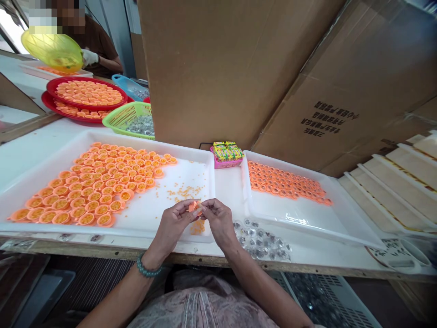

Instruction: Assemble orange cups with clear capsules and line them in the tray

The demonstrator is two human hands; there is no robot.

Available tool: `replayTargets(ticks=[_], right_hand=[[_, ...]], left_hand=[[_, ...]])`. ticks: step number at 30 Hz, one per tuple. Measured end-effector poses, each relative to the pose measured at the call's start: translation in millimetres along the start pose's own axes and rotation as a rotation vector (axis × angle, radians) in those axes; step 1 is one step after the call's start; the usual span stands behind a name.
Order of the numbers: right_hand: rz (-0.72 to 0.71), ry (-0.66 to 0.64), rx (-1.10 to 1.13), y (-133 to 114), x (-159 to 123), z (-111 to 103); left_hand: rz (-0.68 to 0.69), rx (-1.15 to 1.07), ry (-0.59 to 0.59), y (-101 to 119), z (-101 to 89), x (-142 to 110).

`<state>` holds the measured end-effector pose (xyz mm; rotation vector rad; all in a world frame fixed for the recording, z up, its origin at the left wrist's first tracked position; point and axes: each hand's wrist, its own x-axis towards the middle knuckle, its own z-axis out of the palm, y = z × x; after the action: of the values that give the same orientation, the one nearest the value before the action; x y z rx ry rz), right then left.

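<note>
Above the front right corner of the left white tray [180, 175], my two hands meet at one small orange plastic piece [194, 206]. My left hand [173, 224] pinches it from the left. Thumb and fingers of my right hand [219, 223] close on its right side; whether they also hold a tiny part is too small to tell. Rows of orange cup-shaped pieces [102, 184] with yellow bits inside fill the left part of that tray. Loose yellow beads [184, 192] lie scattered near my hands. Beside my right wrist sit several clear domed parts [261, 241].
A second white tray [293, 216] at right holds orange pieces [283, 180] with dark centres. Behind stand a pink basket [228, 163] of small yellow boxes, a green basket [118, 119], red trays [51, 86] and tall cardboard [218, 68]. A co-worker's gloved hand [90, 57] holds a yellow basket [51, 50].
</note>
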<state>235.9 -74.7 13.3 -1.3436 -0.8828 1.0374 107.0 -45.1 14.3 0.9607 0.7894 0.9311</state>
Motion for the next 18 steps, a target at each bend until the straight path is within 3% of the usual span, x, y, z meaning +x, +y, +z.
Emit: replayTargets(ticks=[6,12,15,18], right_hand=[[0.014,-0.040,0.007,2.4,2.0,-4.7],[-0.076,-0.158,-0.362,-9.2,5.2,-15.4],[-0.152,-0.133,-0.504,-9.7,-1.4,-17.7],[-0.172,-0.090,-0.478,-10.3,-7.6,-22.7]], left_hand=[[0.003,0.041,0.004,-1.8,-1.8,2.9],[-0.078,0.048,-0.033,7.5,0.3,2.3],[-0.133,0.133,-0.031,9.9,4.3,1.7],[-0.151,0.255,0.011,6.3,8.5,3.6]])
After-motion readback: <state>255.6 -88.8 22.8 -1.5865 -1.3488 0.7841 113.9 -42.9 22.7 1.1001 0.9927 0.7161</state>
